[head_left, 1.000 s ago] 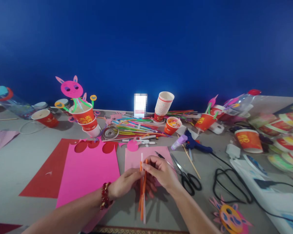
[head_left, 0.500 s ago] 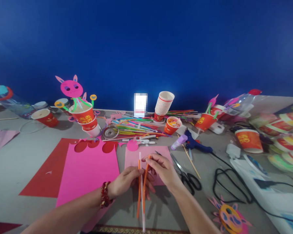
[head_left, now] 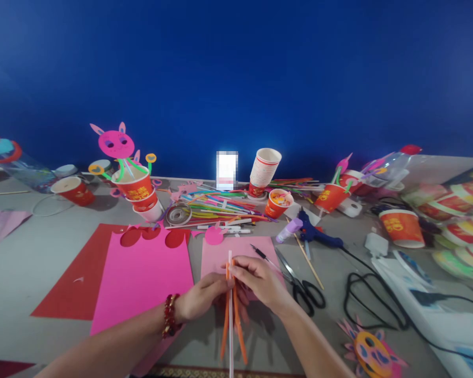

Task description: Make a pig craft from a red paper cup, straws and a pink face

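Observation:
My left hand [head_left: 203, 298] and my right hand [head_left: 260, 281] meet over a pale pink paper sheet [head_left: 216, 252] and pinch the same small bundle of straws [head_left: 230, 320]. The bundle is two orange straws and one white straw. Their tops are gathered between my fingers and their lower ends fan out toward me. A red bead bracelet [head_left: 168, 315] is on my left wrist. Black-handled scissors [head_left: 301, 286] lie just right of my right hand.
A bright pink sheet [head_left: 142, 278] with cut-outs overlaps a red sheet [head_left: 74, 283] at the left. A pile of coloured straws [head_left: 220, 207], a tape roll [head_left: 178, 214], paper cups [head_left: 136, 189], a blue glue gun [head_left: 317, 233] with black cable [head_left: 362, 294] and a glue stick [head_left: 288, 230] crowd the table.
The straw tops, spread apart half a second ago, are now pinched together between both hands. Their lower ends have fanned out. My right hand has moved slightly down and left.

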`<state>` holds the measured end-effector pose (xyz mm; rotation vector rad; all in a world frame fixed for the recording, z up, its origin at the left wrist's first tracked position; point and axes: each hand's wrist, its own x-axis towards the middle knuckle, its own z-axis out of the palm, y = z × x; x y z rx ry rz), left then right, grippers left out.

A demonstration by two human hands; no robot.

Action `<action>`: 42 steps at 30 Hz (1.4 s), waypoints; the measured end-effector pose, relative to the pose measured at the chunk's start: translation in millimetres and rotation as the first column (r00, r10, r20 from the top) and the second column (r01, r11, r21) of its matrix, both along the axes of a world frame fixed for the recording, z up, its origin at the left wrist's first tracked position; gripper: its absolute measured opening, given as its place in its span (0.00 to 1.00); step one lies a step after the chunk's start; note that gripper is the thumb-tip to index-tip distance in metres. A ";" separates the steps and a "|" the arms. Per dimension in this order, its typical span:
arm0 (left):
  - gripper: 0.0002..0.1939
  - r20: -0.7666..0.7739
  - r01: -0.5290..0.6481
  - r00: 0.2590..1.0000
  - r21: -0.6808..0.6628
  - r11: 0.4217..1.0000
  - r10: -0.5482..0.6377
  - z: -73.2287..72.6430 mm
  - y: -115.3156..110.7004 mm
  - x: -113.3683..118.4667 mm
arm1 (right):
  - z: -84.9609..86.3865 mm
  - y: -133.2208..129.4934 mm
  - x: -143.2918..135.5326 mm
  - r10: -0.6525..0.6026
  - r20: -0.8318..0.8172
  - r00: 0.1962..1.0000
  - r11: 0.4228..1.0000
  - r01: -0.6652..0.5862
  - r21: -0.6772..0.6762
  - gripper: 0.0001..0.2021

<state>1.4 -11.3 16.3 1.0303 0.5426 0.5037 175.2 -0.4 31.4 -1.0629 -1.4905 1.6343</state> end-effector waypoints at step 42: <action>0.29 -0.051 -0.095 0.993 0.159 0.983 0.105 2.3 -0.9 1.3 | -11.7 -4.7 -12.8 -0.120 -0.137 0.983 0.980 0.095 -0.176 0.14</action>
